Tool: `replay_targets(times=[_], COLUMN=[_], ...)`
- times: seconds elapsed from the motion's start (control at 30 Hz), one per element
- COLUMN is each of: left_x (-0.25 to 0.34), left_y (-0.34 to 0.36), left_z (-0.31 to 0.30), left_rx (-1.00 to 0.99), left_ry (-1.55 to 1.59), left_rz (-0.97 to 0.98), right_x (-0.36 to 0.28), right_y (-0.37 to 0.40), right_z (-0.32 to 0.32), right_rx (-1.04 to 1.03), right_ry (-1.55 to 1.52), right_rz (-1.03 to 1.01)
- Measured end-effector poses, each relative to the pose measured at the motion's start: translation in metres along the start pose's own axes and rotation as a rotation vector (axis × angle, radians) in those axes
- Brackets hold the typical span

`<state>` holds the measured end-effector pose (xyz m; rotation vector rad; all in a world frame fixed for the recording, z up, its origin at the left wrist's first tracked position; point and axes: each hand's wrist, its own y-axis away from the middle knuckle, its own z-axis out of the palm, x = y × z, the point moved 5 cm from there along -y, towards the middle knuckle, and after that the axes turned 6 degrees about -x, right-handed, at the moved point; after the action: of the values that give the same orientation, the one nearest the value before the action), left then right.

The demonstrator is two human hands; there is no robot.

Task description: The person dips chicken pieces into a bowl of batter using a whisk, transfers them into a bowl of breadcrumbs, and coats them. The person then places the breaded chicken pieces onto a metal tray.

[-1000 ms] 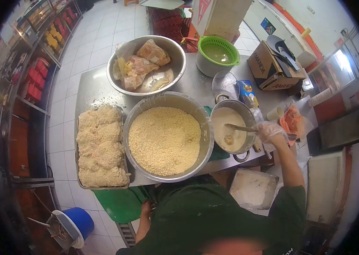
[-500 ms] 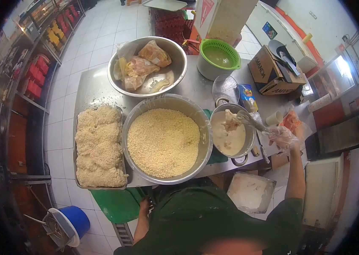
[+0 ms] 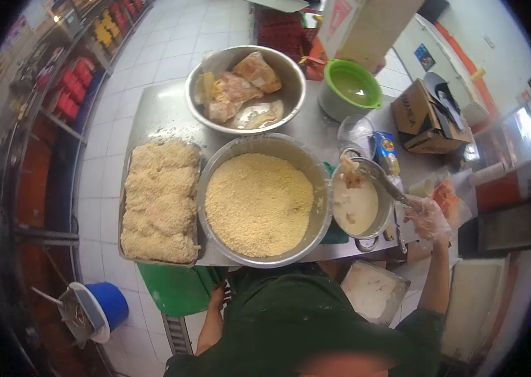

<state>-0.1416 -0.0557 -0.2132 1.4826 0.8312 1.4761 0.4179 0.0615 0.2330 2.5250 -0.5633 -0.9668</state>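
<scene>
My right hand [image 3: 428,220], in a clear plastic glove, is closed round the handle of metal tongs [image 3: 398,190]. The tongs' end reaches over a pot of milky batter [image 3: 354,207]. A batter-coated piece of meat [image 3: 351,178] is at the tongs' tip, near the pot's far rim. My bare left hand [image 3: 217,295] is low at the table's front edge, beside a green plastic tub [image 3: 177,292]; its fingers are mostly hidden. Between the hands stands a large metal bowl of pale yellow crumbs [image 3: 259,204].
A tray of crumb-coated pieces [image 3: 160,201] lies left. Behind are a steel bowl with raw meat [image 3: 240,94], a green strainer on a white bucket [image 3: 353,88] and a cardboard box [image 3: 428,119]. A knife [image 3: 400,232] lies right of the pot. A blue bucket [image 3: 107,308] is on the floor.
The whole view has shifted, so the table things appear further right. The tongs have turned slightly over the pot, with the meat piece still at their tip. My left hand stays low.
</scene>
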Motion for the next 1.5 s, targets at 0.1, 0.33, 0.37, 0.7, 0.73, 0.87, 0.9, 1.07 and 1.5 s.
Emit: replay_targets(times=[0.1, 0.33, 0.37, 0.7, 0.73, 0.87, 0.9, 1.07, 1.5], left_x=[-0.006, -0.007, -0.012, 0.062, 0.083, 0.169, 0.186, 0.219, 0.224], left_y=[-0.005, 0.006, 0.005, 0.073, 0.088, 0.133, 0.138, 0.136, 0.144], left_z=[0.001, 0.007, 0.006, 0.016, 0.021, 0.052, 0.060, 0.091, 0.092], left_rx=[0.035, 0.082, 0.089, 0.221, 0.209, 0.076, 0.077, 0.037, 0.023], left_ry=[0.049, 0.148, 0.163, 0.088, 0.161, 0.136, 0.142, 0.222, 0.289], left_rz=[-0.028, -0.026, -0.032, 0.511, 0.627, 0.787, 0.809, 0.801, 0.926], right_x=[-0.040, -0.100, -0.101, -0.032, -0.014, -0.034, -0.073, -0.174, -0.121], right_y=[-0.002, -0.001, 0.002, -0.001, -0.014, -0.049, -0.048, -0.086, -0.160], right_z=[0.019, 0.148, 0.148, 0.061, 0.065, 0.085, 0.097, 0.219, 0.285], right_rx=[0.051, -0.203, -0.216, 0.100, 0.098, 0.141, 0.222, -0.259, -0.473], right_ry=[0.169, 0.586, 0.594, 0.219, 0.438, 0.734, 0.724, 0.808, -0.019], right_rz=[-0.181, -0.337, -0.346, 0.002, 0.083, -0.103, -0.408, -0.403, -0.323])
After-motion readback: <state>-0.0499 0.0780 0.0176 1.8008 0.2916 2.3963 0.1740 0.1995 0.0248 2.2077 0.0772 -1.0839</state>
